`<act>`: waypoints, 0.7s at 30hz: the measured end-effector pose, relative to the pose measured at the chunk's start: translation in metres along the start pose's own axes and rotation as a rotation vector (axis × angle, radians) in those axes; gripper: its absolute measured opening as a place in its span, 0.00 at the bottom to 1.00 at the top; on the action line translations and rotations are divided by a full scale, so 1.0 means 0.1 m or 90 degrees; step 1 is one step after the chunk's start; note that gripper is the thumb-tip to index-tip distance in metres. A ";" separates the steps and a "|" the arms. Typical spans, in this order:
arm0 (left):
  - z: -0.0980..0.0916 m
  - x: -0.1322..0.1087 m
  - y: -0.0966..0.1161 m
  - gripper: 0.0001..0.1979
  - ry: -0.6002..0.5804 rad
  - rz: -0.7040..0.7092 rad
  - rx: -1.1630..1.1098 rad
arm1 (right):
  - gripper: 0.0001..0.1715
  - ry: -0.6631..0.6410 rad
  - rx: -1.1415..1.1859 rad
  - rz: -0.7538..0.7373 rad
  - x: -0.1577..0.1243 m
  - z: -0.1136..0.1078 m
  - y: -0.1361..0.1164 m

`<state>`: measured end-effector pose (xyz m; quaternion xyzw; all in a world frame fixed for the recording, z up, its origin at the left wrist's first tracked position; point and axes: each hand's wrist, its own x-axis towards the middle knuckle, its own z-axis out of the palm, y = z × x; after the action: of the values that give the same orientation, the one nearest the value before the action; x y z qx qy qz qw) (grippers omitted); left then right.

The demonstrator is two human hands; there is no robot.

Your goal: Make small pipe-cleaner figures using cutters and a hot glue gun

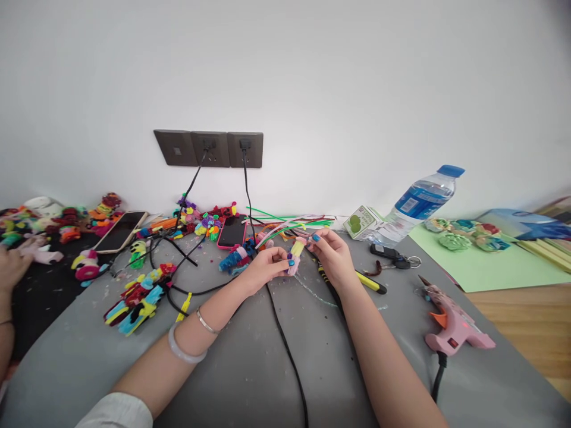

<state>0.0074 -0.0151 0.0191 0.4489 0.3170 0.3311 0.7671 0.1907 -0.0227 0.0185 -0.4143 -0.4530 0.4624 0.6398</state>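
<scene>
Our left hand (pixel 266 267) and right hand (pixel 335 254) meet at the middle of the grey table (pixel 250 368), both closed in a fingertip pinch on one small pipe-cleaner figure (pixel 295 257). It sits straight ahead of us, between the two hands, neither nearer than the other. Its long axis runs nearly upright, leaning a little away from us and to the right. We hold the pink lower end with the left fingertips, while the right fingertips nip the yellow upper end. Just behind it lies a loose bundle of pipe cleaners (pixel 289 223), stretched crosswise, and a black cable (pixel 288 351) runs from under the hands towards us. To the right, well apart, rest a yellow knife (pixel 371 283), a set of keys (pixel 395 254) and a pink glue gun (pixel 451 326). For containers, we see a small green carton (pixel 361 221), closed, its contents hidden. Beside it is a capped water bottle (pixel 419 205), tilted with its cap up and to the right; how full it is we cannot tell. Another person's hand (pixel 11 267) rests at the far left edge.
</scene>
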 end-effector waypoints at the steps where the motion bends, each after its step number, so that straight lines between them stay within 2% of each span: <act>1: 0.00 0.00 0.00 0.23 0.000 0.002 0.012 | 0.16 -0.001 0.000 -0.001 0.00 0.00 0.00; 13: 0.01 -0.01 0.01 0.22 0.008 -0.006 -0.014 | 0.16 0.004 0.006 0.002 0.00 0.00 0.00; 21: -0.01 0.01 -0.02 0.23 0.005 0.013 0.046 | 0.17 0.006 0.020 0.006 0.00 0.01 0.00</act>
<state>0.0075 -0.0150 0.0164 0.4780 0.3271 0.3290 0.7458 0.1901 -0.0228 0.0184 -0.4087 -0.4403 0.4707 0.6462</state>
